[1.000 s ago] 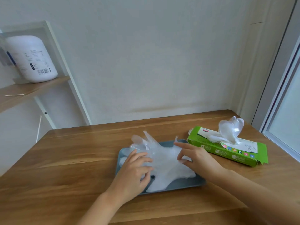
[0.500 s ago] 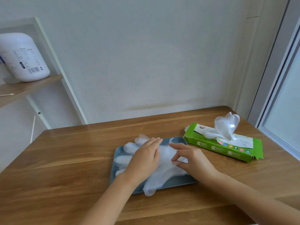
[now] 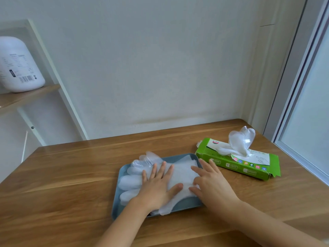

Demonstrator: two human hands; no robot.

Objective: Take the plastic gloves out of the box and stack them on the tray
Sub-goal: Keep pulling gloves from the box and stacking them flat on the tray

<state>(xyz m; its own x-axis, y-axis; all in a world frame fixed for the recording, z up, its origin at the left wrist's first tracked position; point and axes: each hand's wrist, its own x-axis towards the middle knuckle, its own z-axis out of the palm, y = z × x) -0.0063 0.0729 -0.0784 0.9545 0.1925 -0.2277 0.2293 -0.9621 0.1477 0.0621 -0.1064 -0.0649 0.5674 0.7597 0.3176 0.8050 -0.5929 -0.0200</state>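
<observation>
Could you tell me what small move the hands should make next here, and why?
Probably lift the right hand and reach for the loose glove poking out of the box. It and the left hand lie flat on the stacked gloves, which look smooth on the tray.

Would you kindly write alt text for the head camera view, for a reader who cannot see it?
A person's left hand and right hand press flat on clear plastic gloves stacked on a blue tray on a wooden table. A green box beside it has another glove poking out.
</observation>
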